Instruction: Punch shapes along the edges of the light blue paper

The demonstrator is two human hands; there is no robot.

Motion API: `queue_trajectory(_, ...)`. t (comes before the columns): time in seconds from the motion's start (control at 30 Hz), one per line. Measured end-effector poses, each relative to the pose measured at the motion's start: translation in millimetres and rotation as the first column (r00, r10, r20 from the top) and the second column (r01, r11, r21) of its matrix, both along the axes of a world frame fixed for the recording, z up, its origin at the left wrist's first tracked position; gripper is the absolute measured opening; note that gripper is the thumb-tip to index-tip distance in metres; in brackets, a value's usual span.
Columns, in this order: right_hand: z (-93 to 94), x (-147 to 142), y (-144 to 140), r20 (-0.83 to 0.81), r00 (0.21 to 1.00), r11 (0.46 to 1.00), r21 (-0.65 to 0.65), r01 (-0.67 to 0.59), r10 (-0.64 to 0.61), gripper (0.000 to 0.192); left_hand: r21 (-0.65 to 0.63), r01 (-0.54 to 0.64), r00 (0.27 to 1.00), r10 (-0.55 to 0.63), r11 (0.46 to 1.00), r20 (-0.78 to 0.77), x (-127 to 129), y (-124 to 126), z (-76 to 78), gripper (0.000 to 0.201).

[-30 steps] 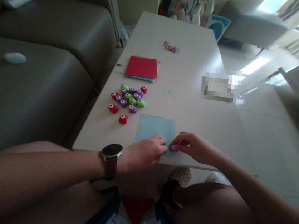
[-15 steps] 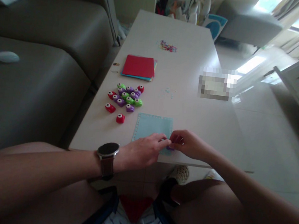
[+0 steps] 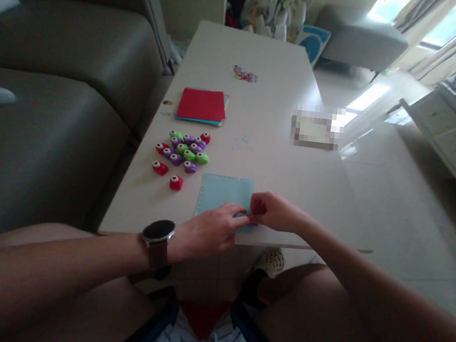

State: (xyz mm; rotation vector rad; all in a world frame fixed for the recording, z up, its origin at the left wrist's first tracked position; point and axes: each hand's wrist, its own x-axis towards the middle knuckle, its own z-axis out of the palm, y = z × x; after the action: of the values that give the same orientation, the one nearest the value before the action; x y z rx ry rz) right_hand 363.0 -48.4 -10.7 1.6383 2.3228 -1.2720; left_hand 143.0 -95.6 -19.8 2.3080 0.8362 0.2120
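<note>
A light blue paper sheet [image 3: 221, 192] with punched holes along its edges lies near the front edge of the white table [image 3: 268, 109]. My left hand [image 3: 208, 229], a watch on its wrist, presses fingertips on the sheet's near right part. My right hand [image 3: 275, 212] is closed over a small purple paper punch at the sheet's right edge; the punch is almost wholly hidden under the fingers. A cluster of small red, green and purple punches [image 3: 183, 149] lies to the left of the sheet.
A stack of coloured paper with red on top [image 3: 201, 105] lies further back. Coloured confetti [image 3: 245, 74] and pale blue scraps [image 3: 243, 140] dot the table. A grey sofa [image 3: 56, 91] runs along the left. A blurred-out item [image 3: 315, 129] lies at the right.
My right hand has closed more tightly over the purple punch, which showed between my fingers before. Both hands stay at the sheet's right edge. The camera has shifted a little.
</note>
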Motion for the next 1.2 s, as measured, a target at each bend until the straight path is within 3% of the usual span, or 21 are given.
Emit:
queue_trajectory(0.17,6.3,21.7,6.4,-0.025,0.999,0.999,-0.024,0.039,-0.04,0.017,-0.008,-0.014,1.0,0.014,1.0,-0.019,-4.8,5.3,3.7,0.052)
queue_trajectory(0.37,8.4,37.3,9.1,0.028,0.994,0.99,0.1,0.102,-0.105,0.015,0.059,0.031,0.999,-0.03,0.998,-0.019,-7.1,1.4,-4.7,0.04)
queue_trajectory(0.57,6.2,33.0,4.3,0.044,0.998,0.968,0.247,-0.045,0.035,0.009,0.094,0.007,0.998,-0.002,0.996,-0.055,-6.5,0.5,-3.0,0.039)
queue_trajectory(0.7,9.4,46.1,13.8,0.135,0.991,0.942,0.33,-0.057,0.013,0.009,0.173,0.005,0.994,0.014,0.985,-0.111,-8.2,0.0,-4.4,0.043)
queue_trajectory(0.87,12.3,63.3,19.2,0.28,0.96,0.95,0.3,-0.086,-0.001,0.011,0.188,0.033,0.984,0.001,0.982,-0.181,-9.5,-1.8,-3.4,0.045)
queue_trajectory(0.97,14.1,60.0,15.8,0.172,0.984,0.934,0.344,-0.094,0.036,0.021,0.167,0.038,0.981,-0.005,0.985,-0.194,-9.1,-1.9,-0.8,0.047)
queue_trajectory(1.07,19.0,49.8,13.2,-0.016,0.995,0.958,0.272,-0.095,0.103,0.026,0.153,0.041,0.982,-0.011,0.987,-0.19,-8.7,-1.4,-0.6,0.047)
queue_trajectory(1.2,23.8,38.5,13.2,-0.002,0.99,0.975,0.175,-0.139,0.141,0.019,0.163,0.036,0.983,-0.006,0.986,-0.184,-8.6,-1.7,-1.8,0.044)
